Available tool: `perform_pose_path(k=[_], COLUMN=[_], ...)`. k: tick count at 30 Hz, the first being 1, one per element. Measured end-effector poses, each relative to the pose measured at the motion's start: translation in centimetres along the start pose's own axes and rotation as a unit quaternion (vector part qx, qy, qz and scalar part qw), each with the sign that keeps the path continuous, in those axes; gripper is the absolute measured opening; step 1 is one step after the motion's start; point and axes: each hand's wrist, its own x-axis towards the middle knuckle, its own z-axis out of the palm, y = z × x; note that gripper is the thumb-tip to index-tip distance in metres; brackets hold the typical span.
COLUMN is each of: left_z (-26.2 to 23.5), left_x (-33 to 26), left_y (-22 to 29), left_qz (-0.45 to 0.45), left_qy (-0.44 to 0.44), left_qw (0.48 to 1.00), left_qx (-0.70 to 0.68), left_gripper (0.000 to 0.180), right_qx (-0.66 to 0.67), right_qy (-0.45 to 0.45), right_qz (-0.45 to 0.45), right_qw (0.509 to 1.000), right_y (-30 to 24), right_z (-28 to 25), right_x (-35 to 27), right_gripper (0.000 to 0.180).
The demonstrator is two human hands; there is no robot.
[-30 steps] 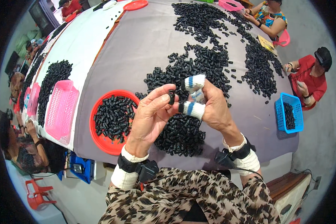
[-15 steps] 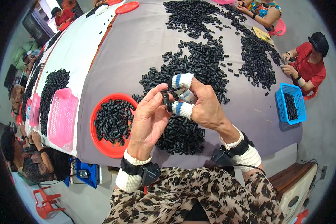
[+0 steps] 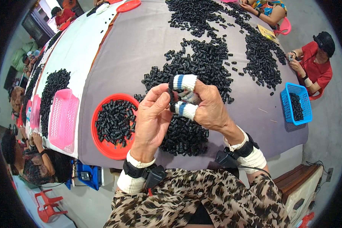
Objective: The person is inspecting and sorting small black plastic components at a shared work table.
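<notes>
My left hand (image 3: 151, 121) and my right hand (image 3: 205, 107) meet above a grey table (image 3: 140, 49). Together they pinch a small black plastic part (image 3: 171, 99) between the fingertips. Two fingers of my right hand wear white cloth wraps with blue and black bands. Under the hands lies a heap of small black parts (image 3: 184, 133). A round red tray (image 3: 116, 126) filled with the same black parts sits just left of my left hand.
More black parts (image 3: 201, 57) spread across the table's middle and far side. A pink basket (image 3: 63, 117) lies at the left on white cloth. A blue basket (image 3: 296, 104) stands at the right edge beside a person in red. Other people sit around the table.
The hands stay together on the small part, with only slight finger shifts. My view has tilted a little, so the table sits differently in the picture.
</notes>
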Motion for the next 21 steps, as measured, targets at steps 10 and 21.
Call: perform_pose_path(k=[10,21], left_z=[0.4,0.7], left_x=[-0.6,-0.6], left_y=[0.1,-0.3], left_qz=[0.002,-0.057], left_qy=[0.007,0.042], left_qw=[0.998,0.995], left_qx=[0.062,0.066], left_gripper=[0.027,0.02], right_qx=[0.0,-0.002], right_qy=[0.003,0.002], right_qz=[0.005,0.042], right_qw=[1.0,0.999], right_y=[0.9,0.6], right_z=[-0.3,-1.1], right_x=[-0.1,-0.6], right_gripper=[0.039,0.036])
